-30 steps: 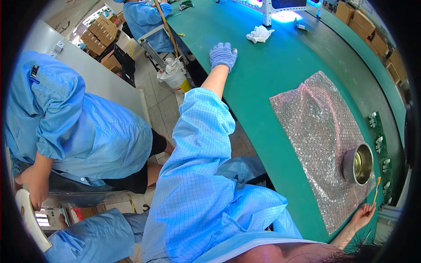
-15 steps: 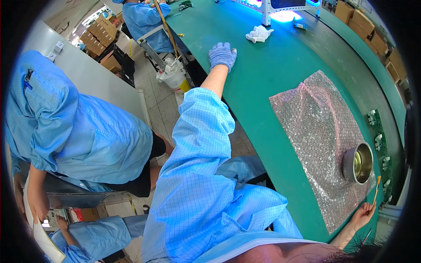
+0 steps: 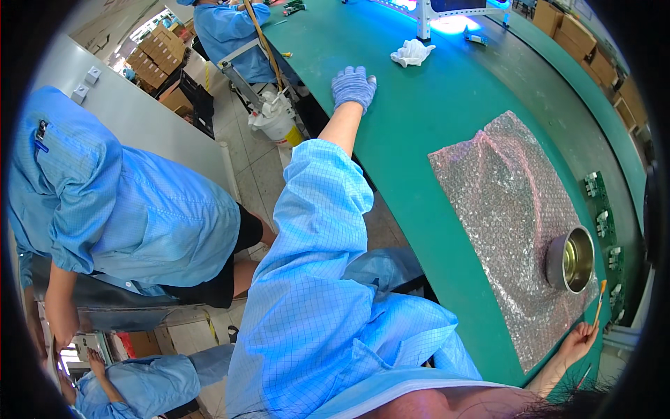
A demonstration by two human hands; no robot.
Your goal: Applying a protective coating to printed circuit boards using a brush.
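My left hand, in a blue-violet glove, lies flat on the green table with fingers apart, at the end of my outstretched blue sleeve. My right hand is bare, low at the right, and pinches a thin brush with an orange handle. The brush points up toward a round metal tin, which stands open on a sheet of pinkish bubble wrap. The brush tip stays just off the tin's rim.
Green circuit boards line the table's right side. A white crumpled cloth lies beyond my left hand. A person in a blue coat stands at the left; another works farther up. White bucket, cardboard boxes.
The person in the blue coat at the left has shifted and leaned a little. My two hands stay where they were.
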